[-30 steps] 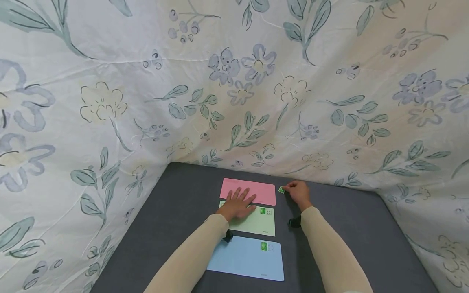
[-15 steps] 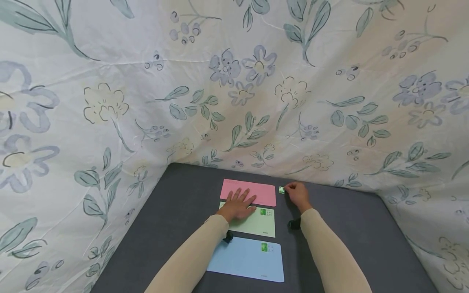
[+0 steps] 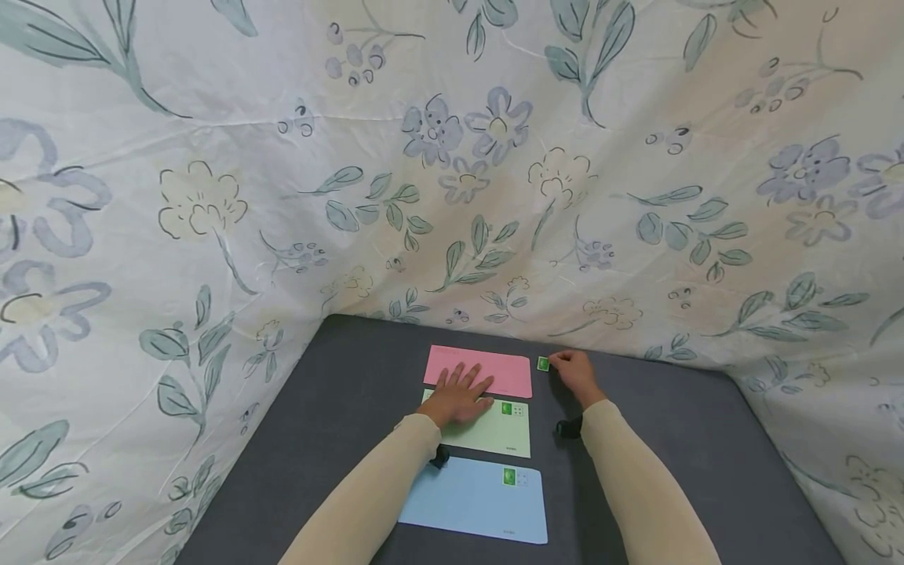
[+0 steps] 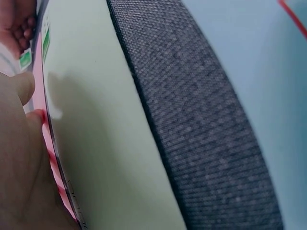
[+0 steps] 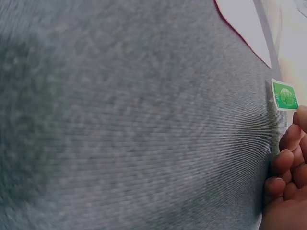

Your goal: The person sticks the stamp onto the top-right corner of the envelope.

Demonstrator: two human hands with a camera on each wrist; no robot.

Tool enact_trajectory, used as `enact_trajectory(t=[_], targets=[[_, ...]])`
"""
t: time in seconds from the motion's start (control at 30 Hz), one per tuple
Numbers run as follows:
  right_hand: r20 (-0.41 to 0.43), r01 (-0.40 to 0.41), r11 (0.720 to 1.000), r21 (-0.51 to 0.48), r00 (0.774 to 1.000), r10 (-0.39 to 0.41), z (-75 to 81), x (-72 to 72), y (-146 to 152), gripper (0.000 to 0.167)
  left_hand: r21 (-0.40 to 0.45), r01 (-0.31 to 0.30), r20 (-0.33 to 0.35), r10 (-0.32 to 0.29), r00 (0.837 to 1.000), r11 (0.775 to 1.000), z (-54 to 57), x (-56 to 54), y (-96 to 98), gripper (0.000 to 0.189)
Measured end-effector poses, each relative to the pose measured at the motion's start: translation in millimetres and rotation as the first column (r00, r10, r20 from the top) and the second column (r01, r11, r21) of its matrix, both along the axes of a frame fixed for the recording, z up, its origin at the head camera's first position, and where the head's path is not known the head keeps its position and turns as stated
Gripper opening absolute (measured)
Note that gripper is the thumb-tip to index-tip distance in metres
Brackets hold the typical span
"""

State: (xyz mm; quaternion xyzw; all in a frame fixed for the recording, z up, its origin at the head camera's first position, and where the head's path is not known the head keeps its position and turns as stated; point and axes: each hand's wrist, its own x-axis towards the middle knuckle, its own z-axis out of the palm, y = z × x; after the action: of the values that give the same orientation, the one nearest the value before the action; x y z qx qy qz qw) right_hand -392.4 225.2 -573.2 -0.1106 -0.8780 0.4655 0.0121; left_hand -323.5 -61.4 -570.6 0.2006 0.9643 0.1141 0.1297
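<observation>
My left hand (image 3: pixel 459 396) lies with fingers spread across the pink envelope (image 3: pixel 504 370) and the light green envelope (image 3: pixel 487 435) below it. Just right of the pink envelope, my right hand (image 3: pixel 575 372) pinches a small green stamp (image 3: pixel 543 364) between thumb and fingertip. In the right wrist view the stamp (image 5: pixel 285 95) sticks out from the fingertips, its white border and green print showing, while the other fingers curl in. A printed green stamp (image 3: pixel 507 409) shows at the upper right of the light green envelope. The pink envelope's lower left part is hidden under the left hand.
A blue envelope (image 3: pixel 480 502) with its own green stamp (image 3: pixel 509 476) lies nearest me, below the other two. All rest on a dark grey table (image 3: pixel 678 439). Floral cloth (image 3: pixel 452 259) hangs behind and along both sides.
The stamp in my right hand has turned slightly, from tilted to nearly level with the envelope's edge. My left hand stays where it was.
</observation>
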Motion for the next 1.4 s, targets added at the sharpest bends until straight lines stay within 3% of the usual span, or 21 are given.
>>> enact_trajectory(t=[0.17,0.4,0.6,0.73,0.93,1.03,1.2,1.27,1.4], targets=[[0.006,-0.017,0.999,-0.034,1.0,0.017,2.6,2.1,-0.7,0.035,-0.032,0.001,-0.007,-0.001,1.0,1.0,10.9,6.0,-0.7,0.066],[0.026,-0.021,0.997,-0.078,0.999,0.023,4.3,0.8,-1.9,0.037,0.004,-0.009,0.008,0.009,1.0,1.0,3.4,3.4,-0.7,0.066],[0.044,-0.014,0.996,-0.088,0.999,0.018,5.7,0.1,-6.5,0.036,-0.036,0.011,-0.018,-0.012,1.0,0.999,13.3,8.4,-1.5,0.066],[0.042,-0.014,0.997,-0.078,0.999,0.017,6.8,0.2,-10.5,0.036,-0.035,0.006,-0.012,-0.007,1.0,0.999,14.0,7.3,-0.9,0.066],[0.045,-0.006,0.996,-0.083,0.999,0.01,7.8,1.4,-13.3,0.035,0.005,-0.009,0.018,0.009,1.0,1.0,-4.7,-4.8,0.8,0.066],[0.044,-0.005,0.996,-0.084,0.999,0.009,7.9,1.7,-13.2,0.034,0.004,-0.007,0.008,0.007,1.0,1.0,-8.0,-7.0,0.9,0.066],[0.032,-0.001,0.996,-0.089,0.999,0.004,8.4,1.2,-14.2,0.034,-0.019,0.003,-0.012,-0.004,1.0,1.0,3.5,-0.8,0.3,0.066],[0.026,0.003,0.996,-0.085,1.0,-0.001,7.9,0.9,-14.9,0.032,-0.035,0.008,-0.015,-0.009,1.0,0.999,13.6,5.6,-0.3,0.065],[0.015,0.008,0.998,-0.055,1.0,-0.007,4.4,-0.1,-16.3,0.031,-0.03,0.017,-0.026,-0.017,1.0,0.999,17.4,9.4,-1.3,0.065]])
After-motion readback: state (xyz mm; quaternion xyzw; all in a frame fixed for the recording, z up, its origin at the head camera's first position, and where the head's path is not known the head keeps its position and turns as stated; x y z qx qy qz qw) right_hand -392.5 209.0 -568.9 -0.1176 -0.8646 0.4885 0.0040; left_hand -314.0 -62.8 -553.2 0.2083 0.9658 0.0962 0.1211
